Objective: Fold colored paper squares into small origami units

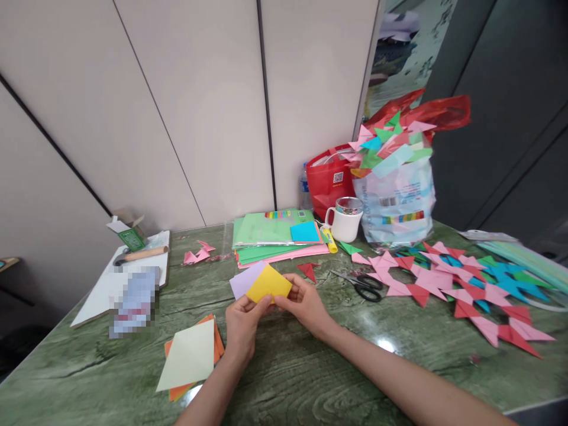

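Note:
Both hands hold small paper squares above the green table (310,367). My left hand (243,322) pinches the lower edge of a yellow paper square (269,284), and my right hand (305,302) grips its right side. A lilac paper square (244,278) sticks out behind the yellow one on the left. Below my left hand lies a small stack of paper squares (190,357), pale yellow on top of orange.
Black scissors (364,286) lie right of my hands beside several folded paper shapes (461,284). Behind them stand a white mug (347,222), a clear bag of folded pieces (397,195) and a red bag (329,177). A paper stack (275,239) and a white tray (110,284) sit further back.

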The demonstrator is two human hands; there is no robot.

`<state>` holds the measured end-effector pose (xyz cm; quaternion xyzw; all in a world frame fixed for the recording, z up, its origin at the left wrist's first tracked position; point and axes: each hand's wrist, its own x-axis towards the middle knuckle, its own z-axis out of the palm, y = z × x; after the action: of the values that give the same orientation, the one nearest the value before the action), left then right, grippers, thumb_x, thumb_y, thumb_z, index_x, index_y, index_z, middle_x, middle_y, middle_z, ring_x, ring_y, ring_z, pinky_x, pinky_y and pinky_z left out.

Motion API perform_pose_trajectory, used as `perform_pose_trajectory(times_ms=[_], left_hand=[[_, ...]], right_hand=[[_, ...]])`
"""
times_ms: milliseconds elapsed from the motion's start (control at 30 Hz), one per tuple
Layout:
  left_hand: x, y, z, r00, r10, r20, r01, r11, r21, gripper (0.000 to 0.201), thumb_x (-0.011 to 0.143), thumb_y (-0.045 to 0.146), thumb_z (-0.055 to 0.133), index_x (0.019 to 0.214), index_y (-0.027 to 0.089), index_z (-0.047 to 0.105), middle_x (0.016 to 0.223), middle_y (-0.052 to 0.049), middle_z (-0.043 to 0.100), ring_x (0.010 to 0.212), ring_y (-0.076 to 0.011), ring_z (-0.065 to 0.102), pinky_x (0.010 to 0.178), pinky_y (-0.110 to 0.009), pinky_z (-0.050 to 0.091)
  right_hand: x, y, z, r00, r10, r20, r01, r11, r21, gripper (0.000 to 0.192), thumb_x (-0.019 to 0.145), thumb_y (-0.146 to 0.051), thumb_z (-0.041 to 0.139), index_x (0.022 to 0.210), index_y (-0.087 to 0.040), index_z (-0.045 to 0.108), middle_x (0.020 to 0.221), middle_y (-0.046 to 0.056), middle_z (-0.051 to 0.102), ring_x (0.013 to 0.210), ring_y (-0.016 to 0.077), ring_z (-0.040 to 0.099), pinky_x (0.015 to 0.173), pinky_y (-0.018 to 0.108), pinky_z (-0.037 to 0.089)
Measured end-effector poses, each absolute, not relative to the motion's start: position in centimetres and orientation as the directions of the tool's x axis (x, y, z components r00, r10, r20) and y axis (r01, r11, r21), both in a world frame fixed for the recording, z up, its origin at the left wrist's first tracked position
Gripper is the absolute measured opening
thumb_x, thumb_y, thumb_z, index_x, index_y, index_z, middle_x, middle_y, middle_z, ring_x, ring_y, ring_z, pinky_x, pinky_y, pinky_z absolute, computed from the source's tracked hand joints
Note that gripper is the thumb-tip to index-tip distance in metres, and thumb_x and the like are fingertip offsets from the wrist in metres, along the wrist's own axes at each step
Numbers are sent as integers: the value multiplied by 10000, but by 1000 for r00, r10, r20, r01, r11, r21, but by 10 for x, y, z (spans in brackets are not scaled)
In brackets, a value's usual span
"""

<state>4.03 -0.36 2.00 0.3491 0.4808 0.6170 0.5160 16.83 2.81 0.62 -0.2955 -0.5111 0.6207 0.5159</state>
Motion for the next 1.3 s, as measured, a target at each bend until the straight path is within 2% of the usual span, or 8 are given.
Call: perform_pose_trajectory(times_ms=[133,367,467,600,667,900,1100,1300], left_hand=[[41,-3,19,-246,967,-64,-301,-14,953,274,542,196,754,799,125,693,792,-60,724,723,-202,670,693,-304,538],[40,-4,21,-210,976,-64,-278,3,961,309,531,228,758,804,99,694,809,-98,720,676,-214,672,648,-316,551],[40,-3,21,-221,973,-73,-288,6,958,288,539,223,752,801,115,697,810,-86,722,681,-209,673,654,-313,548],[40,-2,19,-254,966,-55,-275,-17,961,316,526,223,758,821,125,698,825,-83,721,736,-230,672,710,-346,540],[39,-2,19,-268,962,-49,-262,-24,965,316,522,230,760,814,124,699,828,-85,721,750,-236,670,732,-357,535],[37,-1,19,-164,986,-41,-242,0,970,316,549,231,752,839,118,698,857,-91,716,759,-222,662,737,-338,527],[37,-1,15,-99,990,-101,-300,67,951,252,574,273,743,754,100,710,781,-101,719,677,-210,662,687,-335,536],[35,0,15,-180,979,-92,-288,37,957,246,548,263,760,730,105,709,741,-87,719,629,-188,658,660,-307,537]], right_hand=[[168,28,8,-303,941,148,-344,37,-938,480,541,-206,745,955,-194,504,866,13,667,765,150,629,688,272,496],[172,34,3,-372,928,15,-352,-126,-928,422,483,-223,780,840,-164,563,675,-31,659,517,94,560,505,212,443],[173,36,2,-355,935,-8,-316,-128,-940,388,459,-236,793,766,-157,569,609,-43,639,492,92,543,487,208,427],[172,35,4,-367,930,23,-348,-114,-931,409,472,-238,789,810,-168,569,738,-16,670,612,117,588,562,225,458],[171,34,5,-384,923,7,-335,-132,-933,401,484,-258,784,807,-172,564,753,-11,668,604,120,585,552,235,464],[174,37,4,-347,938,-18,-285,-124,-950,384,469,-300,790,746,-162,562,637,-31,643,527,100,547,506,217,417],[177,40,3,-334,941,-50,-171,-113,-979,376,408,-265,815,680,-130,593,527,-51,590,454,67,480,452,190,336],[178,39,3,-448,894,4,-236,-114,-965,398,498,-327,779,814,-152,611,668,-18,650,549,102,561,548,235,448]])
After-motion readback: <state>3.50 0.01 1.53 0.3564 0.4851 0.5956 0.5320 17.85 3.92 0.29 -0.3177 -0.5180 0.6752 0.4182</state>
